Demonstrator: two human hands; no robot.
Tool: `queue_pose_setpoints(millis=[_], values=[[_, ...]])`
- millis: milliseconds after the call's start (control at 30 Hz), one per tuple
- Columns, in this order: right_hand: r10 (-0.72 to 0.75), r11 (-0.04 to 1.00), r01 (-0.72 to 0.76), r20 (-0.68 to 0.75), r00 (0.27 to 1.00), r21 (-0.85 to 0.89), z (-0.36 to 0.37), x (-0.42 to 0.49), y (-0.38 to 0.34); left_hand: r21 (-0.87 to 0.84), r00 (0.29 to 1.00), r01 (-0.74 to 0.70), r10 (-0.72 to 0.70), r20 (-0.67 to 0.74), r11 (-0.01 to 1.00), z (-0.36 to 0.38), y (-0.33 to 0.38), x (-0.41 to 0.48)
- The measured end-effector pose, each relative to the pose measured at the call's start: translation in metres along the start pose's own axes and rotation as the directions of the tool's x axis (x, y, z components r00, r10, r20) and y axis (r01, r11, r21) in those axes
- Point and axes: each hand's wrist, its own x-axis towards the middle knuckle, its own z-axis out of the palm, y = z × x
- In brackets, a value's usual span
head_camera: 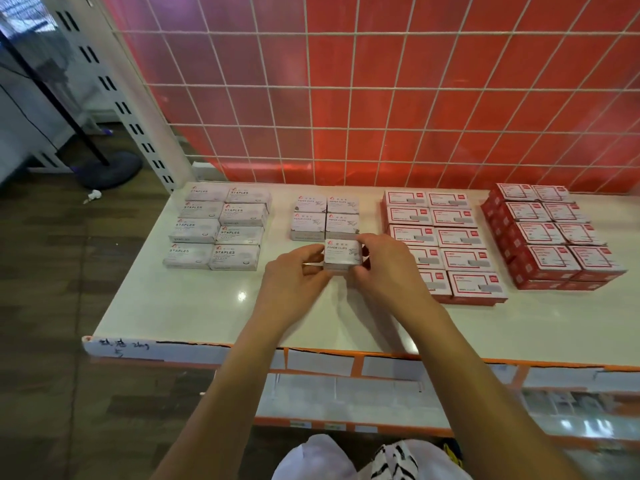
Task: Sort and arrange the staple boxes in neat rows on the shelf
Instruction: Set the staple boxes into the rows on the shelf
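Scene: white shelf (194, 306) seen from above, four groups of small boxes laid out in rows along it.
Left hand (298, 268): curled, fingertips pinching the left side of the held box (343, 251).
Right hand (384, 261): curled, thumb and fingers pinching the right side of the same box.
Held box: marked PAPER CLIPS, resting on or just above the shelf, just in front of the right column of the clip boxes (325, 216); possibly two boxes stacked, seam too faint to tell.
Clip boxes: two columns, two rows, near the back; slot to the left of the held box bare.
Staple boxes (218, 226): far left, two columns of four, rows slightly uneven.
Red boxes (446, 237): just right of the right hand, near its knuckles.
Dark red boxes (547, 233): far right, stacked, well apart from the hands.
Risk, skew: pushed in at an angle, a crooked third row, or the row behind nudged out of line.
Risk, knock: right hand close enough to shove the red boxes when pulling away.
Risk, topple: if stacked, upper box sliding off under uneven squeeze.
Risk, mixing: near-identical white packaging, easy to misplace among staple boxes.
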Motion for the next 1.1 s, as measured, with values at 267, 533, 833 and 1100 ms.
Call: queue_pose_setpoints(millis=[267,533,833,1100], values=[[0.107,0.993,-0.109,-0.062,0.992,-0.036,0.019,0.01,0.0,0.106,0.999,0.007,-0.001,-0.049,0.994,0.009,0.002,0.014],[0.127,0.992,-0.127,-0.09,0.988,0.006,0.019,0.012,-0.004,0.114,0.997,0.026,-0.018,-0.074,0.993,0.012,-0.001,0.021],[0.132,0.991,-0.131,-0.081,0.988,0.009,0.016,0.013,-0.009,0.12,0.995,0.034,-0.022,-0.094,0.992,0.013,-0.003,0.025],[0.144,0.99,-0.144,-0.073,0.987,0.013,0.014,0.012,-0.009,0.304,0.987,0.04,0.01,-0.159,0.952,0.014,-0.001,0.023]])
